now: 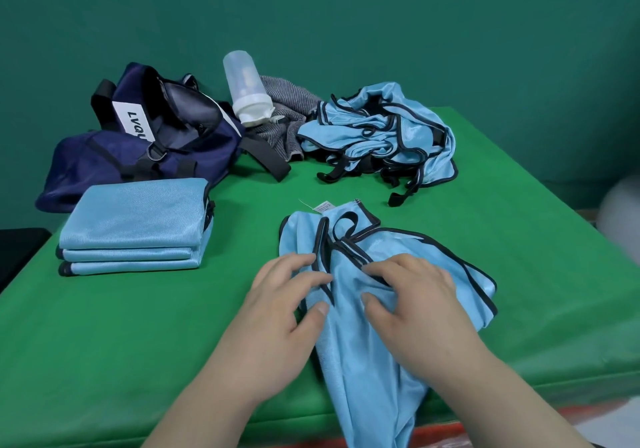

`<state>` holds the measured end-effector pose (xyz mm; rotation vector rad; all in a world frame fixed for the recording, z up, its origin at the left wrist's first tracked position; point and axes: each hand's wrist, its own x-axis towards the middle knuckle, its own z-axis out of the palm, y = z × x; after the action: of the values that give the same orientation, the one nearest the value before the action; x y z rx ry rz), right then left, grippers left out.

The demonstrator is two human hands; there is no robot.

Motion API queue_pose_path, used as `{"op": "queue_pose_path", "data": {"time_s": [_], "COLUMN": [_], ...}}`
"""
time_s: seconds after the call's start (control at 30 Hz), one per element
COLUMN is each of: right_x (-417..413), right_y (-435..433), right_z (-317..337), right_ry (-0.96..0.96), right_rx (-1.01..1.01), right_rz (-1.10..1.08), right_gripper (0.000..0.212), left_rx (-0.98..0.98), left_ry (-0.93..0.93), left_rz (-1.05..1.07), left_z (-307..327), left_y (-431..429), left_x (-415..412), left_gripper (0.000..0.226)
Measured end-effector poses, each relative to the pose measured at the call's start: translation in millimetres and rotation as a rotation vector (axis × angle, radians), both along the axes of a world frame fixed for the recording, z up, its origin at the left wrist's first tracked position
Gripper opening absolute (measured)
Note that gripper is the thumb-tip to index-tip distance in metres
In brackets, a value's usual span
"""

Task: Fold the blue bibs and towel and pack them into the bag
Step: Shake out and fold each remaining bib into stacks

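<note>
A crumpled light-blue bib with black trim (422,257) lies in front of me and hangs over the near table edge. My left hand (280,309) rests on its left edge with fingers spread and lightly bent. My right hand (412,298) lies on the bib's middle, its fingertips curled into the cloth and bunching a fold. A neat stack of folded blue bibs (135,226) sits at the left. A tangled heap of blue bibs (377,132) lies at the back. The open navy bag (145,136) is at the back left. A grey striped towel (287,115) lies between bag and heap.
A translucent shaker bottle with a white lid (244,87) leans upside down on the towel. The green table (145,330) has bare cloth at the near left and right. A teal wall stands behind. The bag's black straps trail toward the middle.
</note>
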<state>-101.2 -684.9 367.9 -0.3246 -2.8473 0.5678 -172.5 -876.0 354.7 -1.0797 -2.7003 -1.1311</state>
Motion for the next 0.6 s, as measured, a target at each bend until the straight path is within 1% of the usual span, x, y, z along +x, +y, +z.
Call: {"op": "queue_pose_path", "data": {"time_s": [0.07,0.17,0.33,0.47,0.53,0.6], "right_x": [2.0,5.1,8.2,7.4,6.5,5.2], "right_y": [-1.0,-1.6,-2.7,9.6,20.9,33.6], "right_z": [1.1,2.4,6.3,10.1,11.1,11.5], "right_ry": [0.012,0.034,0.034,0.120,0.163,0.161], "right_rx": [-0.027,-0.075,-0.140,-0.175,-0.149,-0.102], "right_rz": [0.058,0.159,0.249,0.168,0.081,-0.006], "right_gripper": [0.039,0.030,0.029,0.026,0.026,0.030], "left_rx": [-0.006,0.008,0.002,-0.021,-0.010,0.007], "left_ry": [0.011,0.021,0.014,0.013,0.009,0.003], "left_rz": [-0.014,-0.056,-0.061,-0.065,-0.061,-0.049], "left_z": [1.1,3.3,2.3,1.1,1.9,3.4], "left_y": [1.2,2.3,1.4,1.9,3.5,6.2], "left_x": [1.1,2.9,1.9,3.0,4.3,5.6], "left_gripper": [0.040,0.035,0.037,0.037,0.037,0.037]}}
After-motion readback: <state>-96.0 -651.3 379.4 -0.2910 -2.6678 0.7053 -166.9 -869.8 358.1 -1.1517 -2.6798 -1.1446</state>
